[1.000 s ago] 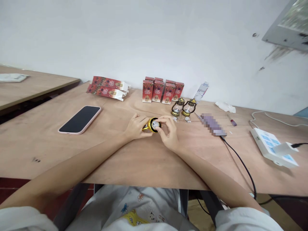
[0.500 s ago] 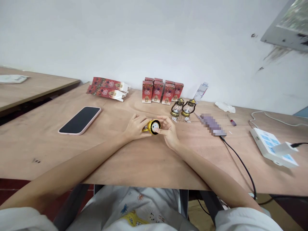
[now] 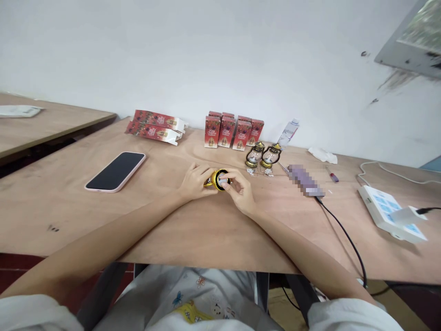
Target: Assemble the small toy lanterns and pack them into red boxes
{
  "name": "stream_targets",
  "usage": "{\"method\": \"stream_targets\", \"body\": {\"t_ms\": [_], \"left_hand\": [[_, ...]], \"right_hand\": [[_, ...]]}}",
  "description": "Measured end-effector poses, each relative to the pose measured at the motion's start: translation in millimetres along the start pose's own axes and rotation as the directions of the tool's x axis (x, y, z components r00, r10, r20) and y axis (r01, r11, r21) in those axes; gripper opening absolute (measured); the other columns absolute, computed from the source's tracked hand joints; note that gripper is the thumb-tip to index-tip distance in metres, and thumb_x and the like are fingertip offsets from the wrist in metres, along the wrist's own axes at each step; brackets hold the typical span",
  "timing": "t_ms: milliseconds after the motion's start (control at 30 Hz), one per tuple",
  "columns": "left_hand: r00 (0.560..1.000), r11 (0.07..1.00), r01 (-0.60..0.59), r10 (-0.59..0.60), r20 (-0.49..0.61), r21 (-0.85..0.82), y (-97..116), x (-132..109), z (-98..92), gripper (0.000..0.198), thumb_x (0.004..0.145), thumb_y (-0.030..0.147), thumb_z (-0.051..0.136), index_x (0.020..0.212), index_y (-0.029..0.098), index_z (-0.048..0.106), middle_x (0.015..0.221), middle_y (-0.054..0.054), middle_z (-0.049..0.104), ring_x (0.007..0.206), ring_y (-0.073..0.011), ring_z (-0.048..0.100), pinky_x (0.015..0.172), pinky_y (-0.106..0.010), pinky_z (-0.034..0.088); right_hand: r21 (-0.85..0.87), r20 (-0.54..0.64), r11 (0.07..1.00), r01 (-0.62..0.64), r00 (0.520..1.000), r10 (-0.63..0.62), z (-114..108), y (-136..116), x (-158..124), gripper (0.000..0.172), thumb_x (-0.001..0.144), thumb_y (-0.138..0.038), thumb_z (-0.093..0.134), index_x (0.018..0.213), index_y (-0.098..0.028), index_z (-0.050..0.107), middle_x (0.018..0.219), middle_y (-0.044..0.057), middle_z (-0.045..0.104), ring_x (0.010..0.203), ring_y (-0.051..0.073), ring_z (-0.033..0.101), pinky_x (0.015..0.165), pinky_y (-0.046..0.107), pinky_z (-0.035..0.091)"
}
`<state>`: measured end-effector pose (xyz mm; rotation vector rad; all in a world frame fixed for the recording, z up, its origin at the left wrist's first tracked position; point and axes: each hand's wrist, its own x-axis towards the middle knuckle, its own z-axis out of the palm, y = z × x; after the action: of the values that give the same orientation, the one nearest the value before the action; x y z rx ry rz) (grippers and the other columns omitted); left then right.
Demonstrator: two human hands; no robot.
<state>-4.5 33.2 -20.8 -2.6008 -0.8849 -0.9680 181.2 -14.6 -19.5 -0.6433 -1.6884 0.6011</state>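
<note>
Mini lantern [image 3: 216, 178] at frame centre, on its side, base toward me, low at surface [image 3: 206, 230]. Left hand [image 3: 193, 183] fingers wrapped round body; right hand [image 3: 242, 192] fingers pinch base rim, thumb on white insert [image 3: 222, 182]. My judgement: left holds steady, thumb presses straight, gently.

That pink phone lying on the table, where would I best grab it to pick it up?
Probably by its two long edges, coming from above: the pink phone lies flat, screen up, on the table, so only its thin sides offer a grip, and the narrow width is easiest to span.
</note>
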Motion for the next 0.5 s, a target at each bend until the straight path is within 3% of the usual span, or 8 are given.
{"method": "stream_targets", "body": {"t_ms": [500], "left_hand": [[0.998, 1.000, 0.019, -0.018, 0.061, -0.007, 0.0, 0.2, -0.8, 0.046, 0.081, 0.055, 0.053, 0.106, 0.017, 0.058, 0.098, -0.008, 0.069, 0.087, -0.0228, 0.062, 0.072, -0.035, 0.033]], "right_hand": [[-0.018, -0.052, 0.999, -0.033, 0.998, 0.032, 5.0, -0.6, -4.9, 0.017, 0.085, -0.040, 0.062, 0.086, -0.023, 0.063, 0.101, 0.007, 0.064, 0.104, 0.021, 0.061, 0.090, 0.037, 0.049]]}}
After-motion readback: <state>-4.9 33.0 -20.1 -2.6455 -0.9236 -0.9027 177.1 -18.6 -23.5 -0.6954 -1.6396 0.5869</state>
